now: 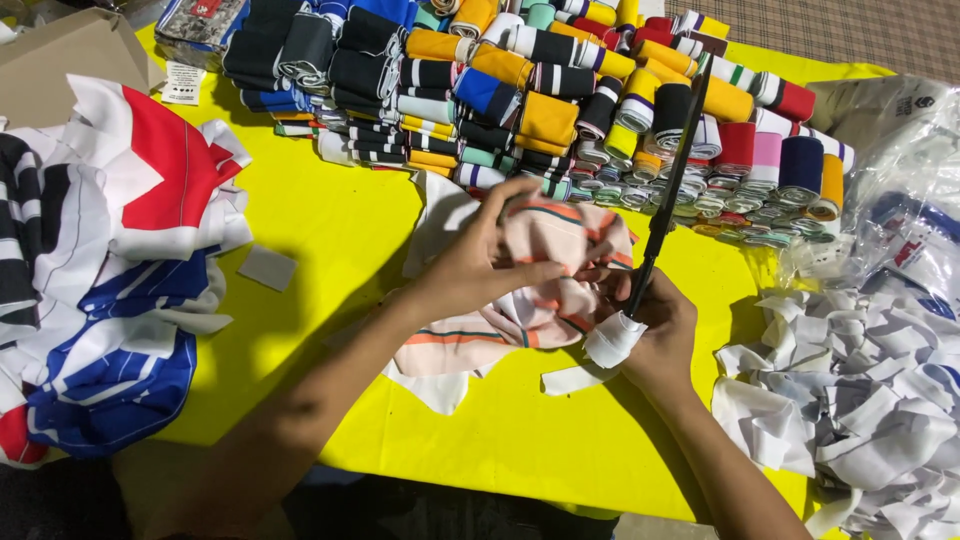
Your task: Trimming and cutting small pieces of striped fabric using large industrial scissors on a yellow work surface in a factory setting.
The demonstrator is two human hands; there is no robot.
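The left hand (480, 262) lies with its fingers spread and curled over a bunched piece of peach fabric (540, 290) with orange and dark green stripes, pinching a fold of it near the middle of the yellow table (330, 230). The right hand (655, 330) is clenched around the handles of a pair of black scissors (668, 190), whose long blades point up and away over the cloth, and a strip of white tape or cloth (612, 340) is wrapped around the handle at the thumb. The peach fabric rests on the table between the two hands, its white edge (440, 385) spilling out toward the person beneath the left forearm. Beyond the hands, along the far side of the table, lie rows of rolled knit trims (520, 90) in black, yellow, orange, blue, red and striped white. To the left sits a heap of cut fabric panels (110, 270) in white, red, blue and black, with a small grey patch (267, 267) lying just beside it on the yellow surface. To the right lies a pile of white fabric scraps (850, 390), and behind it some clear plastic bags (900, 190).
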